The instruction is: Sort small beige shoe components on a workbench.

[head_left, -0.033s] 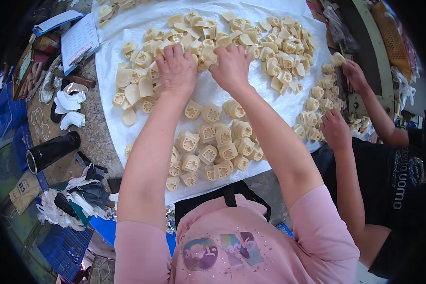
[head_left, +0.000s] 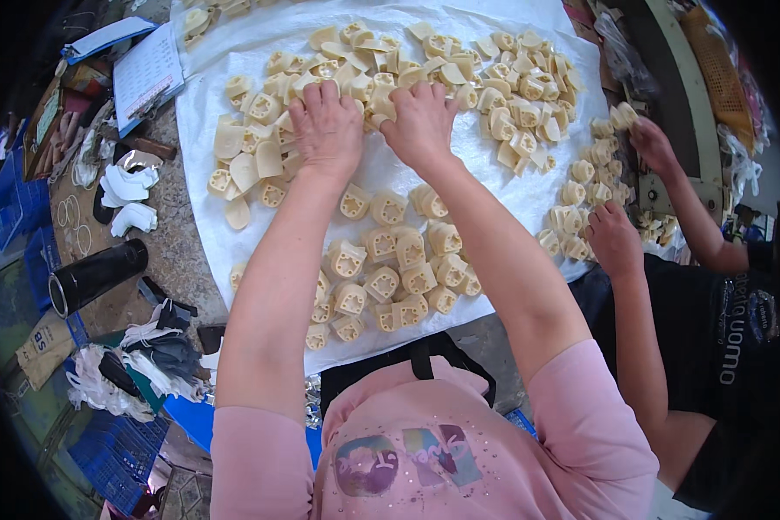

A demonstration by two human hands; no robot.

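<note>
My left hand (head_left: 328, 130) reaches into a pile of cream moulded plastic pieces (head_left: 264, 108), its fingers curled down over one. My right hand (head_left: 419, 128), a short way to the right, bends its fingers and thumb round another piece at the pile's near edge. The fingertips of both hands are partly hidden, so the exact grip is hard to see. Some pieces are curved shells, others blocky with a hollow. Between my forearms lies a group of blocky cream pieces (head_left: 381, 243), many with a star-shaped opening facing up.
White sheeting (head_left: 201, 178) covers the table. Another cream heap (head_left: 529, 87) lies far right. At right, a co-worker's hand (head_left: 653, 143) holds cream pieces; their other hand (head_left: 615, 238) is beside a cluster. A black cylinder (head_left: 100, 277), white gloves (head_left: 128, 186) and clipboard (head_left: 147, 78) stand left.
My hands stay at nearly the same spot on the pile. The co-worker's far hand has shifted very slightly; little else differs.
</note>
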